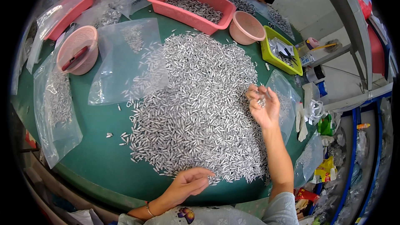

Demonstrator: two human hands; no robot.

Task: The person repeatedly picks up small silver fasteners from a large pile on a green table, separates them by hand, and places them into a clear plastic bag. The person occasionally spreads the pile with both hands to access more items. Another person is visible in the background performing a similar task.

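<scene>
A big heap of small silver metal pieces [200, 108] covers the middle of a green table [96, 158]. My right hand [263, 106] is raised over the heap's right edge, palm up, fingers curled around a few shiny pieces. My left hand [189, 182] rests at the heap's near edge, fingertips pinched together on the small pieces there. A clear plastic bag [129, 62] lies flat over the heap's left part.
A pink tray [189, 6] with metal rings stands at the back, beside a pink bowl [246, 28] and a yellow-green tray [281, 51]. A pink basket [78, 50] and filled clear bags [56, 108] lie left. Another person sits across the table.
</scene>
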